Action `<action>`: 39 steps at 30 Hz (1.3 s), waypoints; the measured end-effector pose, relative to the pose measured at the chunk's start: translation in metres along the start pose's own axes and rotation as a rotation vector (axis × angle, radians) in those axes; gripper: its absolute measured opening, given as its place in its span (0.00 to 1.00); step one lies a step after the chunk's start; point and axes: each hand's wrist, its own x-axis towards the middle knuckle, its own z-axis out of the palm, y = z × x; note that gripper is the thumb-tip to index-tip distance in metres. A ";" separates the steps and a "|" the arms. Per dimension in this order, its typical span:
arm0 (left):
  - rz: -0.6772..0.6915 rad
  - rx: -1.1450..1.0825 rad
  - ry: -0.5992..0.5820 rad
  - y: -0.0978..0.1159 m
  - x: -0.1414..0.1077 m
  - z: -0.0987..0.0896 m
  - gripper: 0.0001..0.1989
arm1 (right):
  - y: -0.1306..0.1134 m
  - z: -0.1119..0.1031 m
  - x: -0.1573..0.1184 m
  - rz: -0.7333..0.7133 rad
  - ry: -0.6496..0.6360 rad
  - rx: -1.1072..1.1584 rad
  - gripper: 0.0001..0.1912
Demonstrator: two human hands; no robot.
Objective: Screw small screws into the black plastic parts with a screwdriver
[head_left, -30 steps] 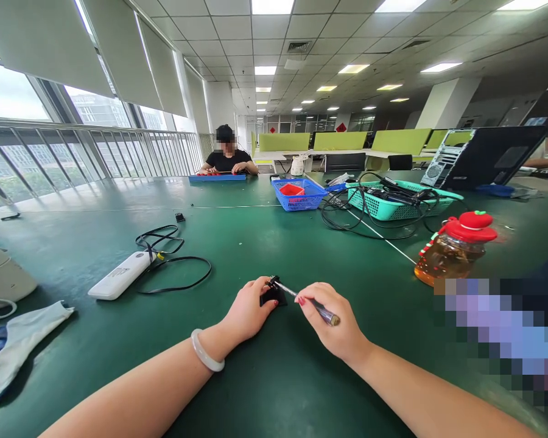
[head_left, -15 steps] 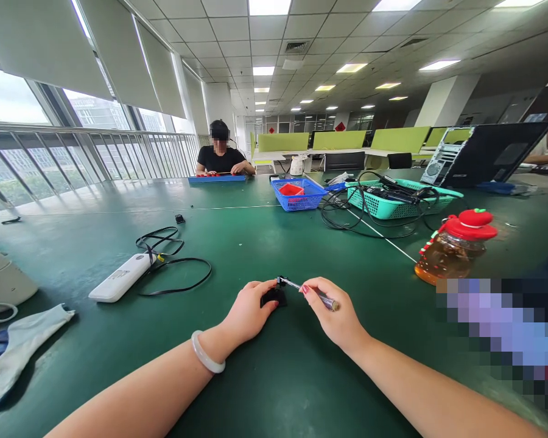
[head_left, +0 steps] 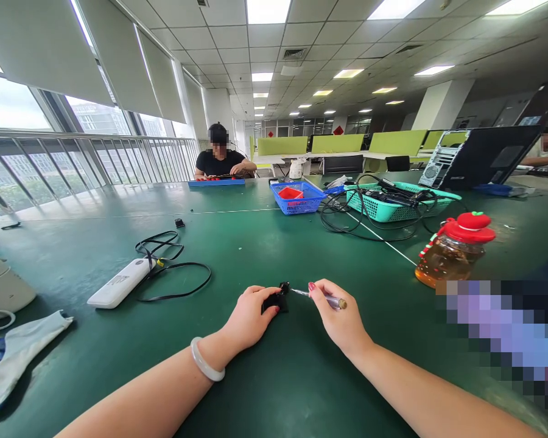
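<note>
In the head view my left hand [head_left: 252, 319] is closed around the side of a small black part [head_left: 281, 302] resting on the green table. A little knob-like black piece stands up at its far right corner. My right hand [head_left: 340, 313] pinches a screwdriver [head_left: 333, 301] with a clear handle and a thin metal shaft. The shaft points left, its tip close to the black part's upper end; whether they touch I cannot tell. My left fingers hide much of the black part.
A white power bank [head_left: 121, 283] with a black cable lies left, near a glove [head_left: 25, 347]. Rightward stands a red-lidded jar [head_left: 456, 249]. Farther off are a blue basket [head_left: 296, 205], a green basket [head_left: 379, 211] with cables, and a person [head_left: 220, 159] across the table.
The screwdriver has moved slightly right with my right hand, its tip drawn back from the black part's upper end. My left hand keeps its hold on the part.
</note>
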 end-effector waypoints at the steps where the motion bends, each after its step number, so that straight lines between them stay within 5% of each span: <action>1: 0.003 -0.002 0.002 0.000 0.000 0.000 0.20 | -0.001 -0.001 -0.001 -0.007 0.008 -0.004 0.21; 10: -0.006 0.003 -0.003 0.000 -0.001 0.001 0.24 | -0.008 0.000 -0.005 -0.097 -0.121 -0.028 0.22; 18: -0.017 -0.011 0.001 -0.001 -0.001 0.001 0.24 | -0.005 0.003 -0.003 -0.030 -0.187 -0.011 0.22; 39: 0.056 0.040 -0.058 0.000 -0.001 0.001 0.23 | -0.003 0.001 -0.004 -0.057 -0.154 -0.078 0.21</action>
